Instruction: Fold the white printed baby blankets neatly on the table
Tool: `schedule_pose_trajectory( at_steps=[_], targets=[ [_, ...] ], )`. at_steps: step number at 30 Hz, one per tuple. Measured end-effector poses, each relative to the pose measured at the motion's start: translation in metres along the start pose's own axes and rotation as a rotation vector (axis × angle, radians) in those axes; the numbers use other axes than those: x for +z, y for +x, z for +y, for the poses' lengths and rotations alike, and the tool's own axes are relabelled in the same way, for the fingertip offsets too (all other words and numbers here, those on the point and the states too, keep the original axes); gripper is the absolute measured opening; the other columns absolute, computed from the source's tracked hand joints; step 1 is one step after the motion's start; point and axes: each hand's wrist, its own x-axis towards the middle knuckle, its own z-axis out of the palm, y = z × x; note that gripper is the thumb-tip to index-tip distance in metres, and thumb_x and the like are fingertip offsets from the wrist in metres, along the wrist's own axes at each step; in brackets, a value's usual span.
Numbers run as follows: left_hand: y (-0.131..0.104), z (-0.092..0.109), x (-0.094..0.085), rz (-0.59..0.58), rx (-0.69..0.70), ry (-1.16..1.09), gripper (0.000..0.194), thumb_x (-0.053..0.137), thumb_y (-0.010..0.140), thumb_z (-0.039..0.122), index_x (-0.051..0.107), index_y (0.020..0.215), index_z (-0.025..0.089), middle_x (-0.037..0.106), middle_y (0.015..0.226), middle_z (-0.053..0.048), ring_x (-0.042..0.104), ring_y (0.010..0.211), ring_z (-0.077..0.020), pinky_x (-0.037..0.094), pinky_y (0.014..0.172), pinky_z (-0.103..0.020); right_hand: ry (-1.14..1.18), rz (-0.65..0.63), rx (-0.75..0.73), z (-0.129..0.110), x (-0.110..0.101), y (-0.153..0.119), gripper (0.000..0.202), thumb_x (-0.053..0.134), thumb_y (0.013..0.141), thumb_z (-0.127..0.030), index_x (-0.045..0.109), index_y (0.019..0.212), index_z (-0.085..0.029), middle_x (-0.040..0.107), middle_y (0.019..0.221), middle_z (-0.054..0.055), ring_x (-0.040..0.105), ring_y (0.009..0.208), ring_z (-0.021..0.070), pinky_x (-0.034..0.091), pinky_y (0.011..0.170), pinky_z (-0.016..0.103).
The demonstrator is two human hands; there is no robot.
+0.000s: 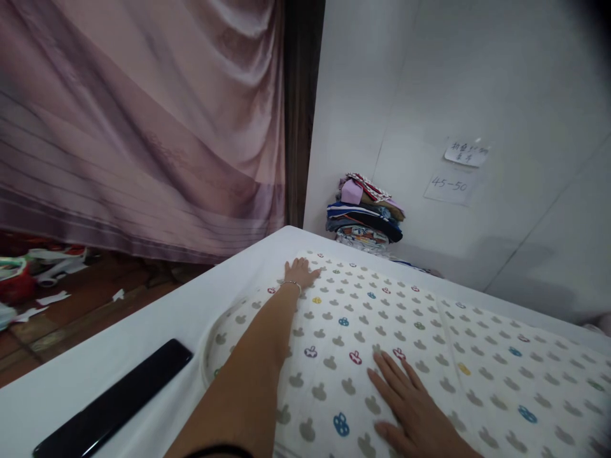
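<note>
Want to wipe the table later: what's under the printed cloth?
The printed cloth lies on the white tabletop, which shows beyond its edge; anything else underneath is covered and cannot be seen.

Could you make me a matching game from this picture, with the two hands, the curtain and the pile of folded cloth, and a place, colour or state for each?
1. Left hand
2. Right hand
3. Curtain
4. Pile of folded cloth

A. Beside the white wall
B. Spread on the patterned fabric, nearer the camera
C. Pinkish, hanging in folds
D. Reaching farther out, bracelet at its wrist

Pairs: 1-D, 2-B, 3-C, 4-A
</note>
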Motion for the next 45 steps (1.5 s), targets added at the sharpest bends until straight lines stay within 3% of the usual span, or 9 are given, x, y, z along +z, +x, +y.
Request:
schedule_pose_trajectory(
  at_steps=[8,14,19,23,25,33,36,41,45],
  targets=[
    [0.001,0.008,-0.001,-0.002,0.094,-0.009,0.069,0.025,0.089,0.056,0.028,0.145,0.014,0.014,0.155,-0.013,0.009,0.141,-0.0327,0.000,0.111,-0.052,-0.043,0.028,-0.026,0.002,0.001,-0.001,0.074,0.041,0.081,-0.065,-0.006,0.137,-0.056,0.004,0.148,-0.016,0.007,0.138,0.0249,0.012,0.113,0.055],
    [0.000,0.006,-0.021,-0.104,0.072,-0.040,0.071,0.022,0.089,0.060,0.029,0.144,0.015,0.016,0.154,-0.015,0.013,0.140,-0.0332,0.012,0.109,-0.055,-0.189,0.256,-0.206,0.009,0.014,-0.002,0.075,0.043,0.088,-0.053,0.004,0.149,-0.034,0.013,0.152,0.006,0.021,0.137,0.0351,0.028,0.106,0.063],
    [-0.066,0.018,-0.032,-0.146,0.300,0.030,0.071,0.023,0.088,0.065,0.031,0.144,0.022,0.012,0.156,-0.010,0.009,0.143,-0.0281,0.007,0.112,-0.054,-0.213,0.294,-0.234,0.010,0.014,-0.003,0.070,0.044,0.091,-0.051,0.014,0.149,-0.029,0.013,0.154,0.008,0.021,0.139,0.0325,0.025,0.109,0.058],
    [-0.151,0.016,-0.011,-0.103,0.552,0.064,0.073,0.021,0.086,0.069,0.033,0.143,0.025,0.016,0.155,-0.007,0.011,0.143,-0.0277,0.007,0.113,-0.053,-0.150,0.232,-0.185,0.004,0.007,-0.003,0.066,0.039,0.092,-0.055,0.018,0.149,-0.028,0.014,0.154,0.008,0.016,0.141,0.0297,0.016,0.112,0.057],
    [-0.179,0.007,0.001,-0.101,0.563,0.073,0.073,0.023,0.086,0.070,0.032,0.144,0.026,0.020,0.154,-0.007,0.016,0.142,-0.0284,0.009,0.113,-0.053,-0.117,0.200,-0.155,0.000,0.003,-0.004,0.067,0.037,0.092,-0.057,0.019,0.149,-0.026,0.013,0.154,0.009,0.013,0.142,0.0284,0.013,0.113,0.055],
    [-0.187,0.002,0.005,-0.077,0.559,0.113,0.068,0.026,0.089,0.061,0.029,0.145,0.023,0.020,0.153,-0.006,0.015,0.142,-0.0258,0.010,0.113,-0.050,-0.026,0.027,-0.021,-0.021,-0.029,-0.003,0.073,0.032,0.090,-0.064,0.023,0.148,-0.021,0.007,0.155,0.010,0.005,0.143,0.0271,0.002,0.114,0.050],
    [-0.190,0.007,0.000,-0.082,0.541,0.156,0.067,0.026,0.090,0.059,0.028,0.145,0.021,0.018,0.154,-0.006,0.013,0.143,-0.0246,0.008,0.113,-0.050,0.028,0.025,0.073,-0.033,-0.037,-0.022,0.070,0.026,0.091,-0.064,0.021,0.149,-0.025,0.003,0.156,0.007,0.000,0.143,0.0261,0.000,0.113,0.051],
    [-0.191,0.010,-0.010,-0.040,0.518,0.262,0.065,0.030,0.089,0.057,0.032,0.144,0.022,0.022,0.153,-0.007,0.016,0.142,-0.0260,0.006,0.113,-0.052,0.050,0.093,0.156,-0.036,-0.029,-0.094,0.069,0.023,0.092,-0.063,0.019,0.149,-0.025,0.003,0.156,0.006,-0.001,0.143,0.0253,-0.003,0.113,0.050],
    [-0.209,0.038,-0.016,0.070,0.497,0.301,0.064,0.036,0.087,0.058,0.042,0.139,0.021,0.024,0.152,-0.011,0.020,0.140,-0.0313,0.008,0.111,-0.057,0.058,0.089,0.299,-0.028,-0.012,-0.134,0.073,0.023,0.091,-0.065,0.018,0.149,-0.022,0.004,0.156,0.008,0.000,0.143,0.0260,-0.002,0.112,0.050]
  ],
)
